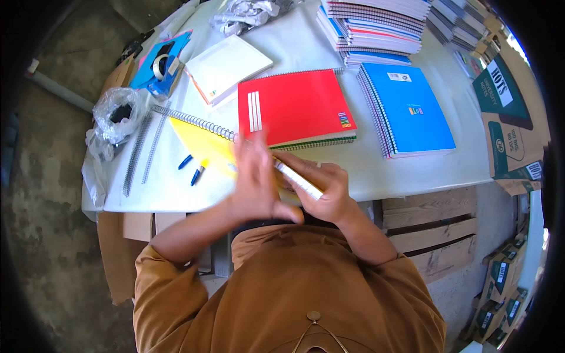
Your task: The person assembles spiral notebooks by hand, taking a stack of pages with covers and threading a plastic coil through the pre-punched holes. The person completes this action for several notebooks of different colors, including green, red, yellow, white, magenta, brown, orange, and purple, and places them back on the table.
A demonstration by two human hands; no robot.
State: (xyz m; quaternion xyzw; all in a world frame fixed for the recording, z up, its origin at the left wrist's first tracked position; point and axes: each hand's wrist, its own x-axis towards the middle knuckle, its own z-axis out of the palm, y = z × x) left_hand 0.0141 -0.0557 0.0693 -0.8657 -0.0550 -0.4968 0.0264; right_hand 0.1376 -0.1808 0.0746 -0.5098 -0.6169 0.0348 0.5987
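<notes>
A yellow notebook (203,147) is tilted up in front of me at the table's near edge, its wire spiral (197,122) running out to the upper left. My right hand (322,183) is closed round its right end, where the white page edges show. Over the notebook's near part is my left hand (256,179), slightly smeared by motion, fingers stretched and thumb apart. It hides part of the cover; whether it touches the notebook I cannot tell. Just beyond lies a stack of red notebooks (297,109), with green-edged covers beneath.
Blue notebooks (409,109) lie to the right, below a tall notebook stack (376,29). Left are loose wire spirals (138,156), two blue pens (197,175), a plastic bag (118,115), a tape dispenser (165,76) and white-covered notebooks (226,67). A cardboard box (509,117) stands far right.
</notes>
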